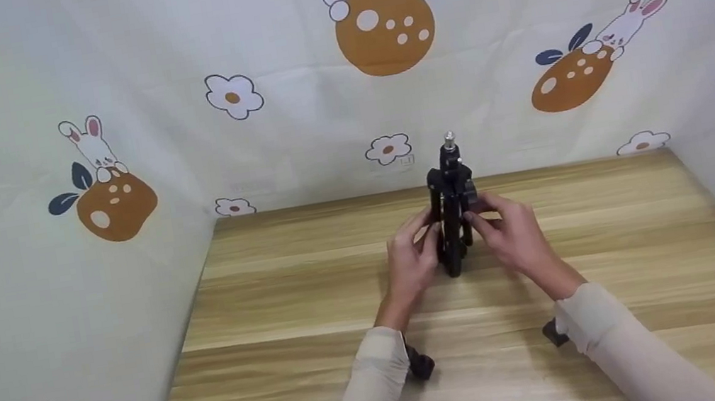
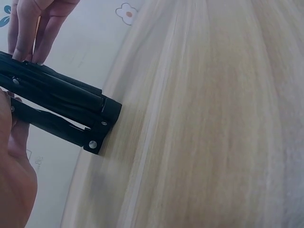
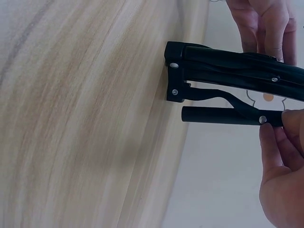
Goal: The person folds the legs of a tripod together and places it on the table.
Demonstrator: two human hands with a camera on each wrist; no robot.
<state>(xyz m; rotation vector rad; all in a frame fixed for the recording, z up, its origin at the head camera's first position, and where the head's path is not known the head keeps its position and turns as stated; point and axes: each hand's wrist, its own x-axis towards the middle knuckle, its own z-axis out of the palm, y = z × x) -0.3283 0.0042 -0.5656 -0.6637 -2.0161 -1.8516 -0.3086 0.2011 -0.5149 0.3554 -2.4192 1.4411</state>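
Note:
A small black tripod stand [image 1: 450, 214] stands upright with its legs folded in near the table's far edge, a silver screw [image 1: 450, 140] at its top. From the left, my left hand [image 1: 413, 260] holds one of its legs between thumb and fingers. On the opposite side, my right hand [image 1: 517, 236] pinches another leg, close to a rivet, as the right wrist view shows. That leg [image 3: 213, 115] is set slightly apart from the central column. The foot end of the stand [image 2: 107, 116] is seen at the tabletop in the left wrist view. Some fingertips are hidden behind the legs.
A wood-grain table [image 1: 272, 386] lies under the stand. Pale fabric walls [image 1: 290, 139] with rabbit and flower prints rise behind it and at both sides. Small black objects [image 1: 421, 366] show at both wrists, near the sleeve cuffs.

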